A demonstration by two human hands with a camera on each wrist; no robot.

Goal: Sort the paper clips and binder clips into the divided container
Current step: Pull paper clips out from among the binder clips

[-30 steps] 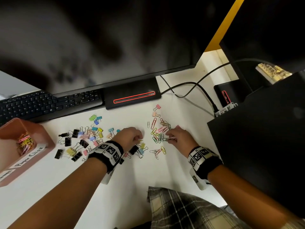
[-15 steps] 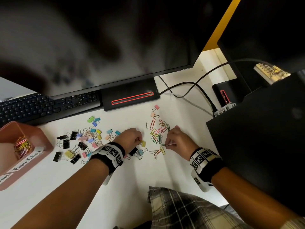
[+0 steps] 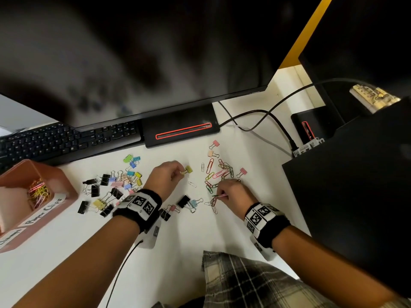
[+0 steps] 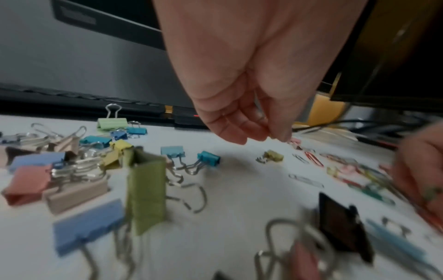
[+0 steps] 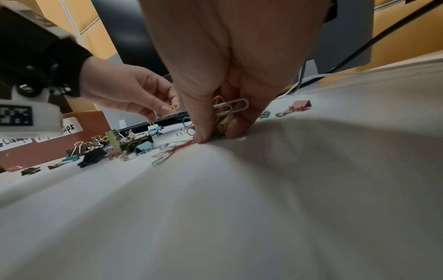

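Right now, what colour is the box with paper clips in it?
The divided container is pinkish brown, a terracotta shade. It shows best in the head view.

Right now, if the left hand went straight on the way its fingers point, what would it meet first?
Probably the yellow binder clip just ahead of the left hand, though the hand looks raised and might pass over it.

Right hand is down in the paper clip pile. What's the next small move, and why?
Probably lift and head for the container: the right hand pinches a bunch of paper clips, fingertips on the table, and the left hand pinches a yellow paper clip.
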